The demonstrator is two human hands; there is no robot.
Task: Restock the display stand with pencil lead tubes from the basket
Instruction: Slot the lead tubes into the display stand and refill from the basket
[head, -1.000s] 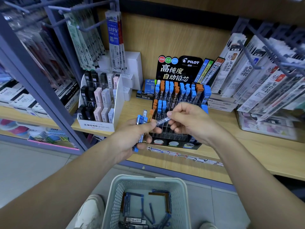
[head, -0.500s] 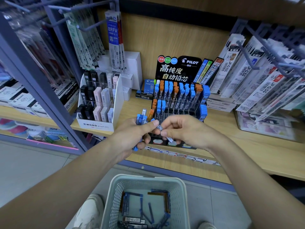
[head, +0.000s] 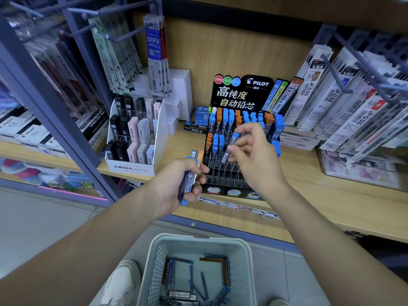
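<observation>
Plastic, likely light and slick, the tube (head: 226, 155) sits pinched mid-barrel in our right hand (head: 256, 157) above the stand (head: 223, 174); our left hand (head: 174, 186), apart, grips a spare bundle (head: 188, 180). More lie in the basket (head: 198, 238).

Right hand (head: 254, 157) carried tube (head: 229, 149) up — over stand (head: 223, 173).

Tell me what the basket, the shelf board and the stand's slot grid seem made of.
Basket: pale matte plastic, moulded lattice walls. Shelf board: wood or wood-look laminate, visible grain. Slot grid: clear glossy plastic, probably acrylic, see-through cell walls.
</observation>
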